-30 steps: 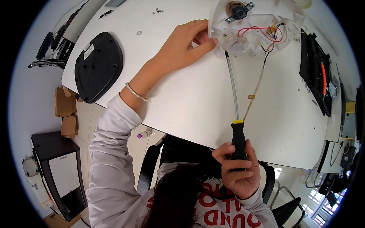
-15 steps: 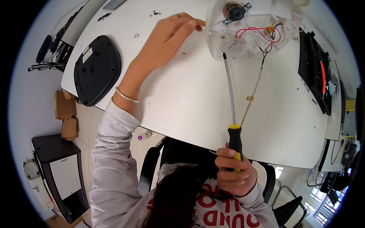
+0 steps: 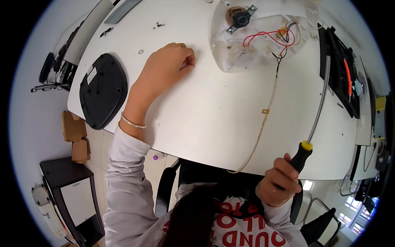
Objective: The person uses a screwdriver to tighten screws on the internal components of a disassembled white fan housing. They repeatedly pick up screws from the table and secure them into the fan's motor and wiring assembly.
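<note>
My right hand [image 3: 279, 183] grips the black-and-yellow handle of a long screwdriver [image 3: 303, 154]. Its shaft slants up and to the right over the table, clear of the white housing. Above the tabletop my left hand [image 3: 166, 68] is closed, fingers curled toward the thumb; whatever may be inside them is hidden. To its right, a translucent white plastic housing [image 3: 222, 45] lies with its inside showing. Within it sit a black part [image 3: 240, 19] with metal tabs, red wires [image 3: 263, 33] and a small yellowish component [image 3: 282, 32]. A thin pale cord [image 3: 269, 96] trails from it toward the table's front edge.
A black base plate [image 3: 103, 90] rests at the table's left side. Several small screws [image 3: 158, 25] and a washer [image 3: 141, 52] lie beyond my left hand. On the right stands a black tray-like case [image 3: 335, 61] with an orange-handled tool [image 3: 347, 78].
The screwdriver has swung away from the housing to the right, its tip no longer beside it. My left hand has drawn back from the housing's edge, toward me and leftward, fingers curling.
</note>
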Motion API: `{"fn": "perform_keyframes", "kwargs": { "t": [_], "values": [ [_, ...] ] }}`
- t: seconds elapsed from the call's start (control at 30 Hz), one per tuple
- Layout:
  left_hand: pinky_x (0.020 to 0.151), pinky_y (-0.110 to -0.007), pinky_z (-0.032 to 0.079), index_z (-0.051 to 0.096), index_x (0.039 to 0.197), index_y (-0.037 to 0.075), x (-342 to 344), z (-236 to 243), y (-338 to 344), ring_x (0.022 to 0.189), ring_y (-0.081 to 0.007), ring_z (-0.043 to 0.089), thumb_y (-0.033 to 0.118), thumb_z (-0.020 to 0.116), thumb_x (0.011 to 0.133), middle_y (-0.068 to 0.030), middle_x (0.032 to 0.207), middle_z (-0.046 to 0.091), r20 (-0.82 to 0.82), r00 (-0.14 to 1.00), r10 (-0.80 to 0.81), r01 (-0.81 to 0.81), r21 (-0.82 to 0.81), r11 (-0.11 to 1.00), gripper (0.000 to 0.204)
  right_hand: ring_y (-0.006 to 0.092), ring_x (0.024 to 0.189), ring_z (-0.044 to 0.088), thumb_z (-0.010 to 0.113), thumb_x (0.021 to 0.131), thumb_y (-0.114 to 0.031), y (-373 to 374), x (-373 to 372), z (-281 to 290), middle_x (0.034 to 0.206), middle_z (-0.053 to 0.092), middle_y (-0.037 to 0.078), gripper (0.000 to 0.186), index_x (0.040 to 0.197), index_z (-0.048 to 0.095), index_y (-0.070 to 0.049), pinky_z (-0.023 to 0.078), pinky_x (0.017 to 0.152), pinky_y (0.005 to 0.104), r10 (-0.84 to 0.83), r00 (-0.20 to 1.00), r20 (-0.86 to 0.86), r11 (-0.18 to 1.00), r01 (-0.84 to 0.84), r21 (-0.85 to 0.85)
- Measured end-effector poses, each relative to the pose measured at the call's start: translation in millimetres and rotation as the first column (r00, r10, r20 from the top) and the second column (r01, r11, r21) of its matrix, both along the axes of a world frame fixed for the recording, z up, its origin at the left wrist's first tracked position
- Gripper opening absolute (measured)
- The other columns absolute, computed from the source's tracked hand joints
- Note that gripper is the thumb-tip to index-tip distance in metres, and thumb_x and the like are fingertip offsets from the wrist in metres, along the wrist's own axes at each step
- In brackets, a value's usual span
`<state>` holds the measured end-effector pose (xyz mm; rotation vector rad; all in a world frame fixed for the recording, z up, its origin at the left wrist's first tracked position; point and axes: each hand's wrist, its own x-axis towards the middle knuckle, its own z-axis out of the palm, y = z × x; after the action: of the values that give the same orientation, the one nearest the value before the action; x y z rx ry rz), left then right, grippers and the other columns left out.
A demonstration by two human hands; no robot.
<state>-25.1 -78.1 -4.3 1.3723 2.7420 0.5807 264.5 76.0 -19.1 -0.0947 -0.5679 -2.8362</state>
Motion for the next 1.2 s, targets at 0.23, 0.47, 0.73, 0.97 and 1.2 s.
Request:
{"fn": "perform_keyframes", "kwargs": {
  "t": [0.23,0.47,0.73,0.97,1.2],
  "values": [
    [0.071,-0.028,0.046,0.058,0.085,0.002,8,16,4,0.080,-0.0173,0.060,0.001,0.059,0.079,-0.0068,0.080,0.061,0.155,0.985,-0.077,0.049,0.174,0.984,0.007,0.0089,0.043,0.040,0.027,0.098,-0.036,42,-7,12,0.064,0.049,0.004,0.038,0.096,0.046,-0.004,0.033,0.037,0.0206,-0.601,0.799,0.031,0.480,0.329,0.814],
    [0.076,-0.028,0.047,0.060,0.083,0.001,19,41,-2,0.079,-0.0156,0.061,-0.005,0.064,0.075,-0.0071,0.083,0.062,0.470,0.794,-0.386,-0.041,0.675,0.737,0.011,0.0154,0.069,0.053,0.056,0.087,-0.041,53,-11,-14,0.086,0.058,0.012,0.048,0.107,0.053,0.002,0.044,0.062,0.0256,-0.608,0.473,-0.638,-0.785,-0.237,0.573],
    [0.068,-0.027,0.044,0.053,0.081,0.005,30,43,2,0.077,-0.0186,0.056,-0.003,0.068,0.067,-0.0105,0.079,0.057,0.568,0.693,-0.445,-0.155,0.720,0.677,0.022,0.0261,0.081,0.049,0.073,0.058,-0.004,46,-14,0,0.093,0.060,0.009,0.045,0.102,0.061,-0.010,0.041,0.066,0.0345,-0.151,0.645,-0.749,-0.988,-0.120,0.096],
    [0.069,-0.029,0.046,0.054,0.079,0.006,28,38,1,0.077,-0.0192,0.056,-0.002,0.069,0.068,-0.0101,0.078,0.056,0.522,0.697,-0.492,-0.108,0.755,0.647,0.020,0.0265,0.082,0.048,0.071,0.054,-0.003,48,-14,-6,0.093,0.059,0.009,0.051,0.103,0.061,-0.012,0.040,0.065,0.0345,-0.124,0.661,-0.740,-0.991,-0.116,0.061],
    [0.068,-0.030,0.046,0.056,0.076,0.005,27,36,2,0.076,-0.0204,0.057,-0.004,0.069,0.066,-0.0101,0.077,0.057,0.503,0.699,-0.508,-0.069,0.755,0.652,0.019,0.0271,0.082,0.048,0.070,0.055,-0.001,48,-16,-4,0.093,0.059,0.009,0.049,0.102,0.062,-0.012,0.040,0.066,0.0349,-0.140,0.670,-0.729,-0.990,-0.104,0.094]
  ]
}}
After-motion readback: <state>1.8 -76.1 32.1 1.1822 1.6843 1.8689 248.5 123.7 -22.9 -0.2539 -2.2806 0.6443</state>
